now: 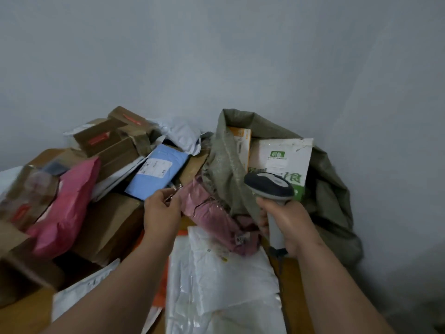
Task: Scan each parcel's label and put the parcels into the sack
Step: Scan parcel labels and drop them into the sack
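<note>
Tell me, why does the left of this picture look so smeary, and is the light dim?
Head view: the brown boxes at the left edge are motion-blurred, the blue parcel and scanner sharper; light is dim and flat, no hard shadows; the wide lens bows the edges.

Wooden desk [292, 280] against a grey wall, bearing a heap of cardboard boxes [108, 227] and pink mailers [65, 208] at left, white plastic bags [216, 285] in front, green sack [332, 201] at right.

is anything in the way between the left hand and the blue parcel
Nothing visible. The left hand reaches just below the blue parcel, which lies label-up on the pile, uncovered. Whether the fingers already touch its near edge I cannot tell.
</note>
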